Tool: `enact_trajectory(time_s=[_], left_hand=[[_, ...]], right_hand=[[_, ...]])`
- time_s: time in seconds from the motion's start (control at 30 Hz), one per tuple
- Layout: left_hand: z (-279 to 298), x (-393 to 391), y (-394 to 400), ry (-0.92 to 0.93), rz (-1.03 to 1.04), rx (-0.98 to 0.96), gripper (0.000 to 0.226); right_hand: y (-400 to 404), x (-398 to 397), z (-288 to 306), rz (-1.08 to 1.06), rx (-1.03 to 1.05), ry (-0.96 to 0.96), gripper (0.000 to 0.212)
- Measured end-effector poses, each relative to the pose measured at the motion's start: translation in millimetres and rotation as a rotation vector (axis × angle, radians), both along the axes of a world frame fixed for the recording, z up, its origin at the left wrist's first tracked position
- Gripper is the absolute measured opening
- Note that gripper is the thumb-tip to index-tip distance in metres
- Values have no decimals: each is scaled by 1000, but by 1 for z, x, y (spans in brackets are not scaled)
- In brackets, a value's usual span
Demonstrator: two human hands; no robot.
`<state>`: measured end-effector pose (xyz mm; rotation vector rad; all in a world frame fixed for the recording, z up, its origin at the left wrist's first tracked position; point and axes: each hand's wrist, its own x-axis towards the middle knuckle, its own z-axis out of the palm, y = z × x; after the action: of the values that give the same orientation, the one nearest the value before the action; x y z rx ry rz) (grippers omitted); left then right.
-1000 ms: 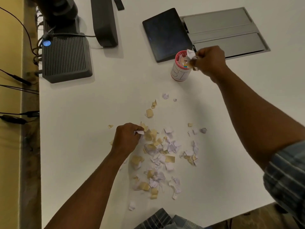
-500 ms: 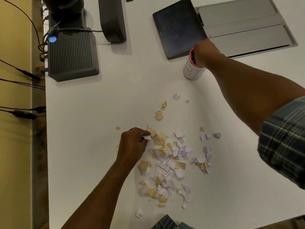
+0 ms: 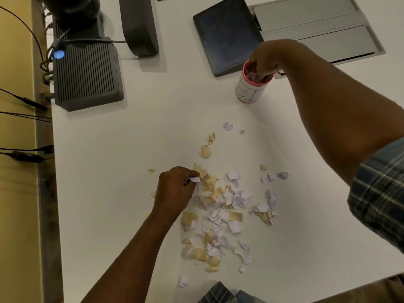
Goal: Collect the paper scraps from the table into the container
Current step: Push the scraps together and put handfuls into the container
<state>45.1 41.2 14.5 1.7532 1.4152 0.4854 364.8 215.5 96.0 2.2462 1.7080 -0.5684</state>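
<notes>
A heap of white and tan paper scraps [image 3: 220,206] lies scattered on the white table [image 3: 131,160] in front of me. My left hand [image 3: 175,189] rests at the heap's left edge and pinches a white scrap [image 3: 194,179] between thumb and fingers. A small white container [image 3: 249,90] with a pink rim and "B1" written on it stands farther back. My right hand [image 3: 265,59] is over its mouth, fingertips pushed down inside among scraps; whether the fingers still hold paper is hidden.
A dark tablet [image 3: 227,33] and a grey metal cable hatch [image 3: 317,29] lie behind the container. A ribbed grey box [image 3: 85,73] with a blue light and a dark stand [image 3: 140,25] sit at the back left. Cables hang off the table's left edge.
My right hand brought a bunch of scraps over the container and pushed its fingers down into the mouth. My left hand stayed at the heap holding its white scrap.
</notes>
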Motion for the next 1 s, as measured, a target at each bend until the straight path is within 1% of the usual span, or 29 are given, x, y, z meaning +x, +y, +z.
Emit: enact_trajectory(time_s=[0.03,0.07,0.1,0.17,0.2,0.23,0.27,0.33,0.37,0.4,0.43,0.5,0.57,0.6,0.67,0.77,0.93,1.0], left_hand=[[1,1,1,-14,9,-21,10],[2,3,2,-30,20,-44,11],[3,5,4,-45,31,-64,11],[8,12,9,-69,41,-87,11],[11,17,13,-81,42,-102,12],[15,22,17,-97,44,-122,12],[18,28,22,-117,49,-143,12],[26,42,33,-154,60,-167,12],[30,49,39,-168,58,-164,12],[34,58,46,-184,56,-154,12],[39,66,53,-203,55,-145,12],[45,84,69,-232,56,-126,13],[51,103,85,-252,44,-110,14],[53,113,92,-263,34,-99,14],[60,135,107,-266,18,-68,16],[71,170,132,-196,-1,32,18],[69,218,169,-17,-92,183,21],[63,234,179,97,-159,230,24]], right_hand=[[-4,0,5,-26,34,30,40],[-10,2,6,-38,134,28,36],[-18,3,5,-67,267,26,29],[-44,-4,-6,-197,600,99,19],[-61,-10,-17,-258,741,136,20],[-78,-17,-31,-305,838,172,23],[-97,-25,-48,-347,876,210,26],[-138,-45,-82,-386,862,305,31],[-157,-55,-98,-390,817,333,35],[-174,-66,-110,-384,729,337,42],[-189,-74,-121,-356,628,330,51],[-210,-84,-137,-232,449,262,67],[-220,-88,-147,-133,342,220,75],[-223,-90,-150,-116,310,210,76],[-226,-91,-153,-121,298,208,77],[-227,-92,-155,-126,316,197,79],[-228,-94,-155,-148,334,186,82],[-228,-94,-155,-154,335,186,82]])
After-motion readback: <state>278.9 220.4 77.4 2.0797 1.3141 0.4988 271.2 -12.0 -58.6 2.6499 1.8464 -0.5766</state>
